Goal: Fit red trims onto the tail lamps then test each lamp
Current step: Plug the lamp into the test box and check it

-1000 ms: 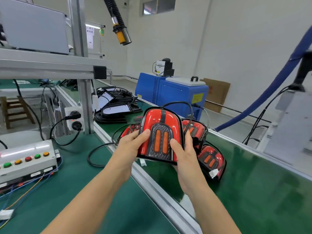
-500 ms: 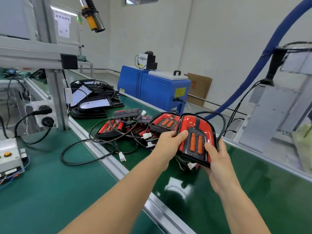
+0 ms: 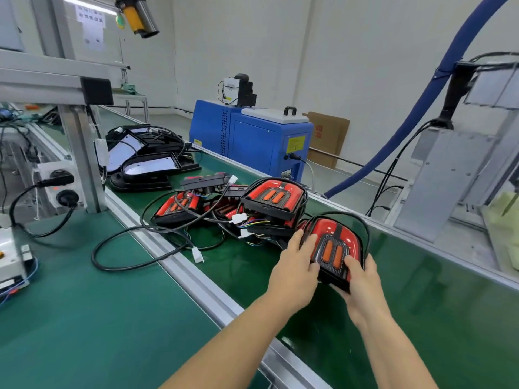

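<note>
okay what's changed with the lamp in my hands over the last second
Both hands, left and right, have carried the lamp away from the chest, out and down to the right, so it now sits low over the belt beside the pile of lamps. The grip has stayed the same, one hand on each side, lens facing up. The pile looks unmoved.

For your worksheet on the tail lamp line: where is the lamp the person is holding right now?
In the head view, right of centre: the held tail lamp sits between the left hand and right hand, above the green conveyor belt, beside the lamp pile.
</note>
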